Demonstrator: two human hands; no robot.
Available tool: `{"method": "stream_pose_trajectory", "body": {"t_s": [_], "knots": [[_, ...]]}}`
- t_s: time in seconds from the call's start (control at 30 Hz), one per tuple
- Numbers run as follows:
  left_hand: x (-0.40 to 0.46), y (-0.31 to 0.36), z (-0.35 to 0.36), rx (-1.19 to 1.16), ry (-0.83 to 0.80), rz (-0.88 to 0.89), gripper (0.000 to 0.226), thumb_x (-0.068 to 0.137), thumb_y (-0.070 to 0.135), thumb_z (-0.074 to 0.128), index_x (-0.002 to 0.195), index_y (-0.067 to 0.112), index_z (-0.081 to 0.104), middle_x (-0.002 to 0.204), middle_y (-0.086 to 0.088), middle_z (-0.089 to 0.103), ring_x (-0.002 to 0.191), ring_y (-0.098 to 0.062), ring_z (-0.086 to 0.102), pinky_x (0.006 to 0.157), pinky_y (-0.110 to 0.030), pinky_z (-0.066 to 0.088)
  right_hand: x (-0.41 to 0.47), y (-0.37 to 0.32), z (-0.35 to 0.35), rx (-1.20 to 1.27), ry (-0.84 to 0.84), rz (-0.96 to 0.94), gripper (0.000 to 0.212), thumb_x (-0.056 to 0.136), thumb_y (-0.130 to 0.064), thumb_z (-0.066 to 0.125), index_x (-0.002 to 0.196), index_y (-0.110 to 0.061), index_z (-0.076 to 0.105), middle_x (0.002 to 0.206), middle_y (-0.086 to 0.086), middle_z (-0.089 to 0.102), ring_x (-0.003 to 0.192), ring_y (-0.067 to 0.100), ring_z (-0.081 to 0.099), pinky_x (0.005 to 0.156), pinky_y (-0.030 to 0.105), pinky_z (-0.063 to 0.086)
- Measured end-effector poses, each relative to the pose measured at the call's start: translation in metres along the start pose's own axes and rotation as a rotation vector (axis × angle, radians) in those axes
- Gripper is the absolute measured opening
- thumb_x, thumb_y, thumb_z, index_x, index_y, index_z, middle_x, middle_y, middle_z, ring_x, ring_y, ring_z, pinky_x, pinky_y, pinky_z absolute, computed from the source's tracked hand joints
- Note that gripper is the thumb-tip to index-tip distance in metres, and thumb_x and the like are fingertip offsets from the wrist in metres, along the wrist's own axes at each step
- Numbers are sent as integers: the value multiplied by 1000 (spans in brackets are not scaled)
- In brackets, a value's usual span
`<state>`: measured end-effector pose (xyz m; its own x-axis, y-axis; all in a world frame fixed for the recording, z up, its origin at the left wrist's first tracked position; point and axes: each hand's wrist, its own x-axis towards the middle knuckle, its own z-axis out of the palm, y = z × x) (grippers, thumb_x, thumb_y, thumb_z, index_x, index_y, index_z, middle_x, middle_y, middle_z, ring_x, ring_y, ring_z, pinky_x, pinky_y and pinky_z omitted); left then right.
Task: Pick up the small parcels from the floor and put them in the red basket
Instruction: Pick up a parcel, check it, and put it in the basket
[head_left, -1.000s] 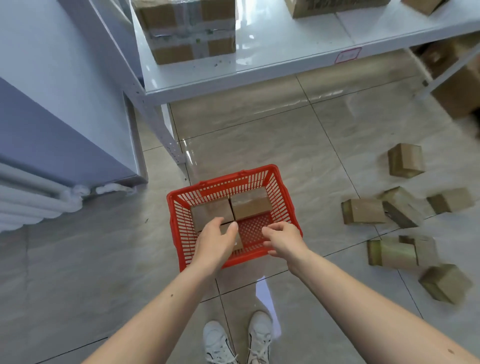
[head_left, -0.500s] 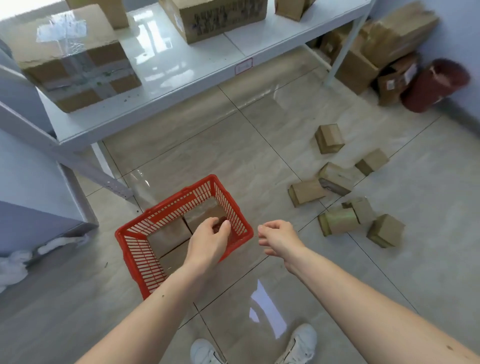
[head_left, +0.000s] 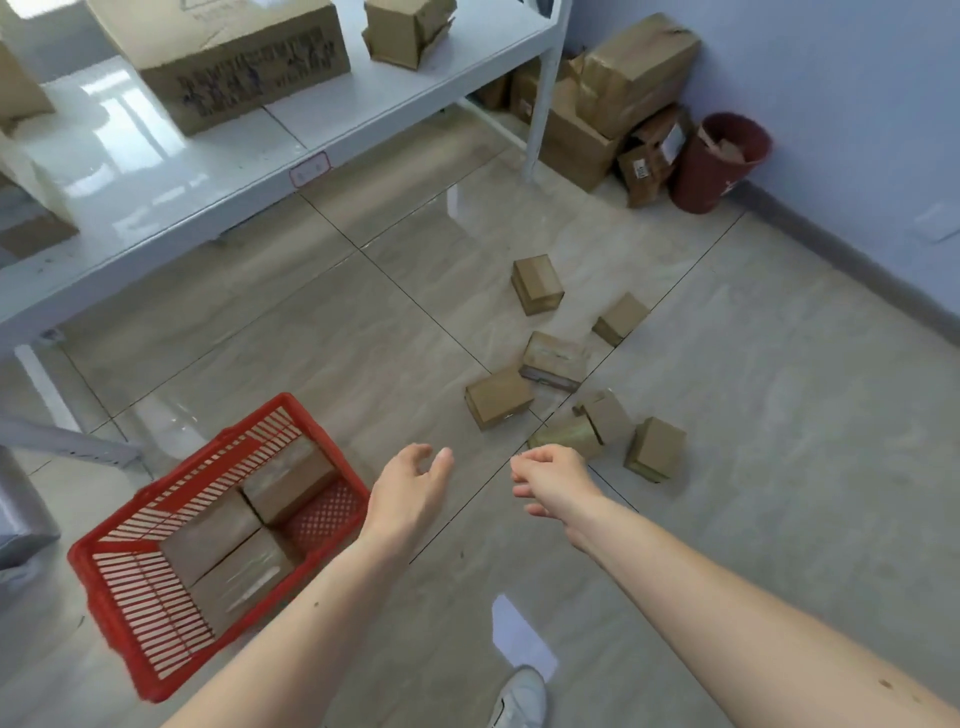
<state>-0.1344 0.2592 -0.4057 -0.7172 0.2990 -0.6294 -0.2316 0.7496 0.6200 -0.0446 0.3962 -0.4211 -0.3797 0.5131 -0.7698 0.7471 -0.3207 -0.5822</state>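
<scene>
The red basket (head_left: 111, 605) stands on the floor at lower left with three small brown parcels (head_left: 288, 480) inside. Several more small parcels lie scattered on the tiles to the right; the nearest ones are a flat box (head_left: 498, 397) and a taped one (head_left: 566, 436). My left hand (head_left: 413, 491) hovers just right of the basket, fingers apart, holding nothing. My right hand (head_left: 553, 480) is loosely curled and empty, a short way before the taped parcel. Neither hand touches a parcel.
A white shelf unit (head_left: 171, 197) carrying big cartons runs along the back left, its leg (head_left: 537, 104) standing near a pile of large boxes (head_left: 618, 98) and a dark red bin (head_left: 719, 161) by the blue wall. My shoe (head_left: 519, 699) shows at the bottom.
Both hands have left the basket and moved right towards the scattered parcels. The view has swung right, so the basket now sits at lower left.
</scene>
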Motion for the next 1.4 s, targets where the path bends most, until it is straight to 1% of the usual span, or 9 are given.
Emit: {"method": "stream_pose_trajectory", "body": {"t_s": [0.13,0.4,0.63,0.7,0.97,1.07,1.17,1.3,1.4], "knots": [[8,35,38,5,-22,16,51,91,46,49,135,19,53,136,0,58,125,-17,53,106,-38,42,15,-5,-47,30,28,-15,4,91,-18,56,92,-14,57,88,5,62,78,16,59,59,24,45],[49,85,83,43,-44,51,51,92,47,48,135,21,52,137,2,57,124,-17,53,105,-38,42,61,-22,-104,102,81,10,3,91,-18,57,89,-16,56,89,5,63,80,17,59,62,26,46],[92,112,110,52,-88,43,53,91,48,49,137,22,50,138,1,56,125,-18,52,104,-37,42,107,-32,-134,183,116,42,6,92,-22,57,88,-18,57,91,4,64,88,19,64,81,35,53],[103,118,120,53,-95,43,53,91,48,49,137,21,50,138,1,56,126,-18,52,105,-38,41,122,-30,-141,201,115,57,8,93,-22,57,86,-18,56,91,4,64,88,19,64,84,36,53],[154,140,172,70,-111,22,54,92,47,50,139,20,49,141,1,54,129,-17,50,109,-40,39,190,-29,-176,228,96,88,11,94,-20,56,83,-17,54,88,4,61,85,20,61,71,31,48],[173,147,196,87,-110,7,54,92,47,50,139,20,49,140,1,54,128,-19,51,109,-40,39,219,-28,-189,213,103,89,10,93,-20,57,84,-17,55,88,4,62,85,19,61,73,32,50],[192,148,216,105,-124,12,52,93,45,49,138,19,50,131,1,59,118,-21,57,104,-37,42,250,-22,-196,191,121,104,10,91,-21,59,82,-18,55,87,3,62,86,19,62,78,35,52],[230,138,234,101,-125,22,57,93,46,48,142,18,45,144,-2,50,133,-21,46,110,-42,38,295,-14,-193,173,145,117,10,91,-22,60,83,-19,57,88,3,64,93,22,66,85,40,55],[264,125,248,105,-136,35,58,94,47,47,144,18,41,147,-3,46,136,-21,42,110,-43,37,330,-5,-185,159,156,109,7,89,-24,61,84,-20,57,86,0,64,101,24,67,87,41,56]]}}
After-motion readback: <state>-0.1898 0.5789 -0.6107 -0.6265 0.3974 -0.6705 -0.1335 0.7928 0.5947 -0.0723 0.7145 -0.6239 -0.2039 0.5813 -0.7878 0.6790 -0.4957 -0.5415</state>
